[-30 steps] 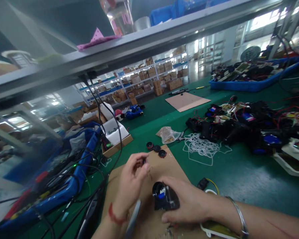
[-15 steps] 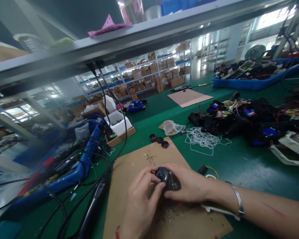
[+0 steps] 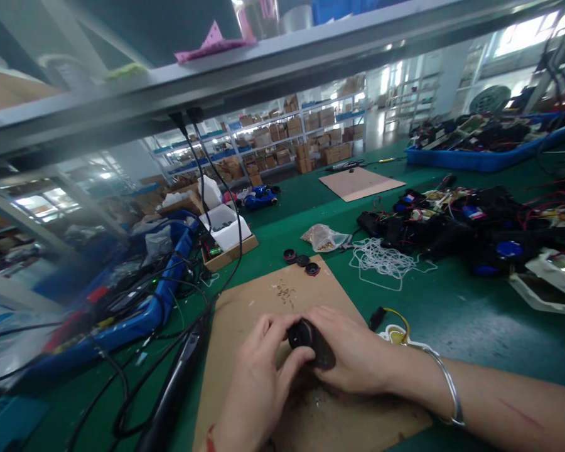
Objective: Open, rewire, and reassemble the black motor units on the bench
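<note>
1. Lower centre: left hand (image 3: pixel 257 376) and right hand (image 3: pixel 355 353) both grip a rounded black plastic part (image 3: pixel 323 354).
2. Beneath, bottom centre: flat brown board (image 3: pixel 233 329), small brassy bits (image 3: pixel 285 292) scattered on it.
3. Right of centre: crinkled clear bag (image 3: pixel 324 237); beside it, tangled white string (image 3: pixel 381 262).
</note>
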Tool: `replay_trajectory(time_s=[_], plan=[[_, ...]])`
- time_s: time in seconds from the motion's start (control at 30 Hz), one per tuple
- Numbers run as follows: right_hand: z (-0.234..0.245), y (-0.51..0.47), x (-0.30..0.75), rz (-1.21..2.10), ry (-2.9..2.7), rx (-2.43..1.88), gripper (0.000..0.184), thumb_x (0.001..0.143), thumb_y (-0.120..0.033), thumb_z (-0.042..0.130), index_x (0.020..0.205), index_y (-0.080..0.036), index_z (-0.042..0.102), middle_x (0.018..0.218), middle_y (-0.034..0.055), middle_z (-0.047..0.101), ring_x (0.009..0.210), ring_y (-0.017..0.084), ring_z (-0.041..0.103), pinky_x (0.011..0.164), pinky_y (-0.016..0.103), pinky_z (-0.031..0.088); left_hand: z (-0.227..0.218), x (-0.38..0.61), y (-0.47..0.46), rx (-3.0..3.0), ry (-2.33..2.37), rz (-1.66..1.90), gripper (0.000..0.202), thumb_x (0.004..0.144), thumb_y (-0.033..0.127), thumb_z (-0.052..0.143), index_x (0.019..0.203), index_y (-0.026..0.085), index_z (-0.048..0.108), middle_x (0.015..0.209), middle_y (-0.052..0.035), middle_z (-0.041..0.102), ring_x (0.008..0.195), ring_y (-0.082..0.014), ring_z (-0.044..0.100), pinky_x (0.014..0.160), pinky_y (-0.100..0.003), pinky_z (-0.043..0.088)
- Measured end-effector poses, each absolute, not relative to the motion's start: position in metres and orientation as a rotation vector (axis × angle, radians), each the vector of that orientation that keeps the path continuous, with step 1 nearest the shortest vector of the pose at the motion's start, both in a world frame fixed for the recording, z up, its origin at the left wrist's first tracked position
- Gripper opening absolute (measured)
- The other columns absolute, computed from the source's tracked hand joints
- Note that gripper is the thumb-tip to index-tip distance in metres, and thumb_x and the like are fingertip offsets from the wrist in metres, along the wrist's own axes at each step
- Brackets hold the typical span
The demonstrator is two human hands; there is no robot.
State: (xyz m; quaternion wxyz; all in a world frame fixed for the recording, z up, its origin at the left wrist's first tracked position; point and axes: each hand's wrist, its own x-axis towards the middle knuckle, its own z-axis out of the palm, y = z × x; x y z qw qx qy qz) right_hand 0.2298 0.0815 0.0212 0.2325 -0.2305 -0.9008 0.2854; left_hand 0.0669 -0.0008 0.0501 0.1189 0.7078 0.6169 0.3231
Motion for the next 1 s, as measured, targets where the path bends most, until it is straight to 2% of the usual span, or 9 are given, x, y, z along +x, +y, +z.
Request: replay_trajectory(time_s=[0.17, 0.37, 0.57, 0.7, 0.8, 0.83, 0.9, 1.0], plan=[[0.023, 0.077, 0.231, 0.765, -2.507, -0.645, 0.032, 0.068, -0.018, 0.059, 0.099, -0.015, 0.053, 0.097, 0.0098, 0.058, 0.090, 0.025, 0.052, 0.082, 0.041, 0.044, 0.044, 0.071, -0.005, 2.159, 1.871, 1.045, 0.021, 0.081, 0.025, 0.069, 0.098, 0.024, 0.058, 0.090, -0.0011, 0.059, 0.082, -0.0200, 0.060, 0.070, -0.031, 0.050], [0.027, 0.074, 0.232, 0.768, -2.549, -0.617, 0.029, 0.071, -0.018, 0.057, 0.099, -0.013, 0.054, 0.099, 0.0121, 0.058, 0.091, 0.026, 0.051, 0.083, 0.044, 0.044, 0.031, 0.071, -0.010, 2.257, 1.857, 1.206, 0.028, 0.081, 0.029, 0.069, 0.104, 0.020, 0.055, 0.092, -0.0039, 0.063, 0.084, -0.0201, 0.061, 0.072, -0.032, 0.051], [0.024, 0.078, 0.232, 0.814, -2.513, -0.587, 0.038, 0.070, -0.015, 0.059, 0.107, -0.012, 0.052, 0.102, 0.0126, 0.058, 0.094, 0.026, 0.052, 0.087, 0.044, 0.044, 0.034, 0.062, -0.009, 2.506, 1.680, 1.049, 0.035, 0.089, 0.017, 0.057, 0.123, 0.021, 0.052, 0.116, -0.0068, 0.064, 0.106, -0.0201, 0.058, 0.092, -0.035, 0.048], [0.022, 0.078, 0.233, 0.812, -2.513, -0.577, 0.040, 0.070, -0.014, 0.059, 0.109, -0.011, 0.052, 0.105, 0.0136, 0.058, 0.097, 0.027, 0.052, 0.089, 0.044, 0.043, 0.037, 0.059, -0.013, 2.477, 1.503, 0.960, 0.043, 0.091, 0.005, 0.042, 0.128, 0.024, 0.050, 0.137, -0.0039, 0.051, 0.126, -0.0147, 0.047, 0.106, -0.031, 0.040], [0.021, 0.077, 0.233, 0.807, -2.529, -0.565, 0.040, 0.069, -0.015, 0.059, 0.109, -0.011, 0.051, 0.106, 0.0144, 0.057, 0.100, 0.028, 0.051, 0.091, 0.046, 0.042, 0.039, 0.061, -0.017, 2.364, 1.532, 0.933, 0.050, 0.086, 0.004, 0.044, 0.131, 0.026, 0.046, 0.147, -0.0035, 0.038, 0.133, -0.0162, 0.039, 0.109, -0.033, 0.038], [0.022, 0.077, 0.233, 0.803, -2.536, -0.562, 0.041, 0.069, -0.015, 0.059, 0.109, -0.011, 0.051, 0.107, 0.0147, 0.057, 0.100, 0.028, 0.051, 0.091, 0.047, 0.041, 0.039, 0.063, -0.017, 2.324, 1.582, 0.949, 0.051, 0.085, 0.007, 0.048, 0.132, 0.025, 0.044, 0.147, -0.0052, 0.038, 0.133, -0.0187, 0.039, 0.109, -0.036, 0.039], [0.023, 0.076, 0.233, 0.801, -2.551, -0.565, 0.041, 0.069, -0.016, 0.059, 0.109, -0.011, 0.052, 0.106, 0.0142, 0.057, 0.099, 0.028, 0.051, 0.090, 0.047, 0.042, 0.038, 0.066, -0.017, 2.257, 1.701, 1.019, 0.049, 0.083, 0.016, 0.058, 0.130, 0.023, 0.047, 0.136, -0.0094, 0.049, 0.124, -0.0229, 0.048, 0.103, -0.040, 0.044], [0.024, 0.076, 0.233, 0.801, -2.554, -0.591, 0.036, 0.069, -0.016, 0.059, 0.105, -0.013, 0.053, 0.103, 0.0127, 0.058, 0.095, 0.027, 0.051, 0.086, 0.045, 0.043, 0.037, 0.067, -0.014, 2.247, 1.750, 1.097, 0.038, 0.084, 0.022, 0.064, 0.120, 0.023, 0.054, 0.111, -0.0079, 0.061, 0.104, -0.0214, 0.058, 0.092, -0.037, 0.051]])
